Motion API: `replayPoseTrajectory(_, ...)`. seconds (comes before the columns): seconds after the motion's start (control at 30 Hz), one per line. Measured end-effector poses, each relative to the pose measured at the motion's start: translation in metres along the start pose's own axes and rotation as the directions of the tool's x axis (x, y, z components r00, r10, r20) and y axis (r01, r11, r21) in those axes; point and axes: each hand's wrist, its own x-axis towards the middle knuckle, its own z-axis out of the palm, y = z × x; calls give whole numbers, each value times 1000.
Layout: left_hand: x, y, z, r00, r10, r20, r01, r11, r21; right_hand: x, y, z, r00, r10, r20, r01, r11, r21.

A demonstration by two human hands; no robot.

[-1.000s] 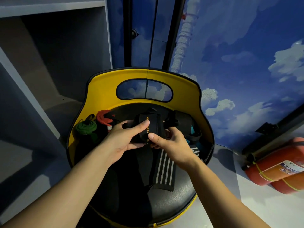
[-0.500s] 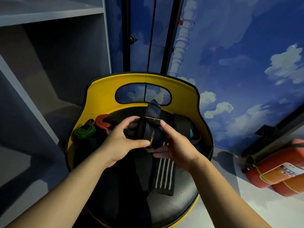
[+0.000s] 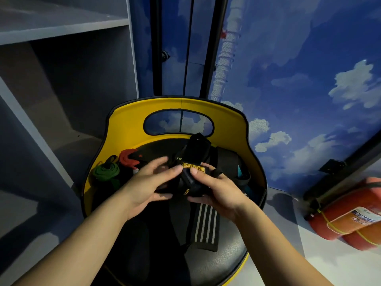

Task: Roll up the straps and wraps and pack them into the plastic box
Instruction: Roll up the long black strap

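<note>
A black wrap with a yellow label (image 3: 192,162) is partly rolled above the black seat of a yellow chair (image 3: 127,129). My right hand (image 3: 218,193) grips the roll from the right, thumb on the label. My left hand (image 3: 148,182) touches it from the left with spread, fairly straight fingers. Its loose end sticks up towards the chair back. A black wrap with grey stripes (image 3: 204,226) lies flat on the seat under my hands. A rolled green strap (image 3: 106,172) and a red strap (image 3: 128,158) sit at the seat's left. No plastic box is in view.
More black straps (image 3: 228,159) and something teal (image 3: 240,171) lie at the seat's right. Grey shelves (image 3: 61,32) stand on the left. Two red fire extinguishers (image 3: 348,215) lie on the floor at the right. A blue sky mural covers the wall behind.
The roll has turned in my hands, so the yellow label now faces up. My left fingers have loosened from a grip to a spread touch. The camera has tilted slightly.
</note>
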Motion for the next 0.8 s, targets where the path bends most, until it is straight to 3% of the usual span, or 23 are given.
replayPoseTrajectory(0.1, -2, 1, 0, 992, -97, 84, 101, 994, -48, 2, 5, 2, 1000, 2, -11, -2, 999, -32)
replayPoseTrajectory(0.33, 0, 0, -1, 996, -77, 52, 83, 988, -127, 6, 5, 2, 997, -34, -72, 22, 987, -162)
replayPoseTrajectory(0.4, 1, -1, -1, 997, -68, 35, 71, 992, -102, 6, 1, 1, 983, -107, -149, 71, 971, -229)
replayPoseTrajectory(0.47, 1, -3, 1, 997, -72, 2, 72, 993, -91, 8, -2, -2, 952, -262, -161, 210, 937, -280)
replayPoseTrajectory(0.57, 1, -5, 3, 996, -82, -23, 80, 993, -92, 11, -1, -4, 875, -471, -109, 398, 831, -389)
replayPoseTrajectory(0.7, 4, -8, 3, 994, -71, -82, 60, 990, -128, 18, 5, -6, 761, -647, -48, 496, 629, -599)
replayPoseTrajectory(0.8, 10, -9, 3, 983, -61, -171, 28, 981, -192, 16, 7, -4, 641, -757, 124, 537, 328, -777)
